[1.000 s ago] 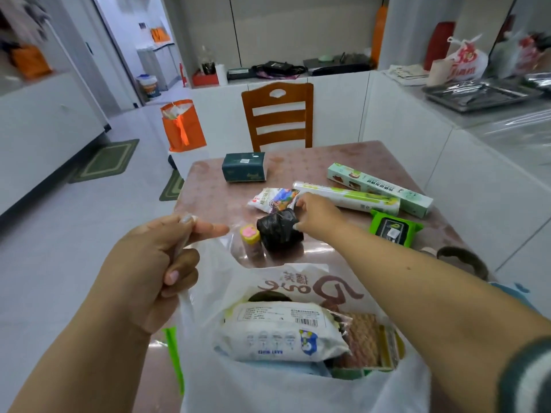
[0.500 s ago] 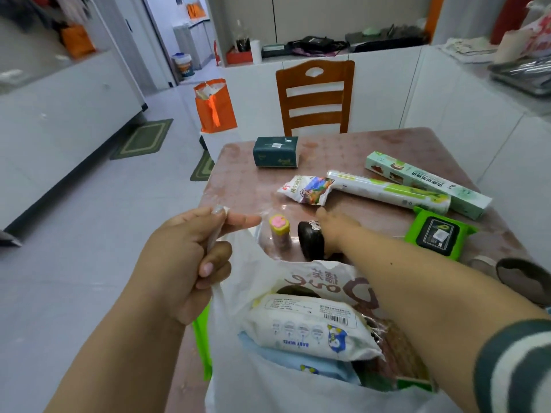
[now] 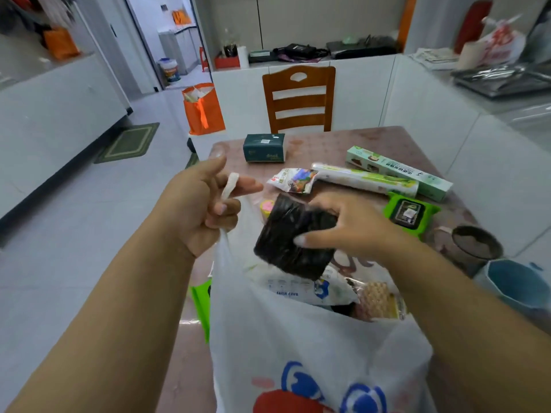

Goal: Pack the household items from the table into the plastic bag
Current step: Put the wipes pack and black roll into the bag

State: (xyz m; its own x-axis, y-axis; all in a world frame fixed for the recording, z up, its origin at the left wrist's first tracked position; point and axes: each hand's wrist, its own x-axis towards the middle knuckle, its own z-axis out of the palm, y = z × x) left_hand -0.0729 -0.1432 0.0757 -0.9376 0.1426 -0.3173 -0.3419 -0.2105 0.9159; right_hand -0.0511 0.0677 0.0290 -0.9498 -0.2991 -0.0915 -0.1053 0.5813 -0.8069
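Note:
A white plastic bag (image 3: 301,347) with red and blue print stands open at the near edge of the table. My left hand (image 3: 199,204) is shut on its handle and holds it up. My right hand (image 3: 348,225) grips a black wrapped pack (image 3: 286,242) just above the bag's mouth. Inside the bag lie a baby wipes pack (image 3: 310,289) and a waffle-patterned packet (image 3: 377,301). On the table behind sit a dark green tissue pack (image 3: 264,148), a snack pouch (image 3: 293,180), a white-green roll (image 3: 363,179), a long green box (image 3: 399,172), a green wipes pack (image 3: 410,213) and a small pink-topped item (image 3: 266,207).
A wooden chair (image 3: 299,98) stands at the table's far side, with an orange bag (image 3: 204,110) on the floor to its left. A dark round container (image 3: 475,242) and a blue bowl (image 3: 518,284) sit at the table's right edge. White cabinets line the back and the right.
My right hand closed on the black pack on the table, lifted it and brought it toward me over the bag's mouth. My left hand kept holding the handle.

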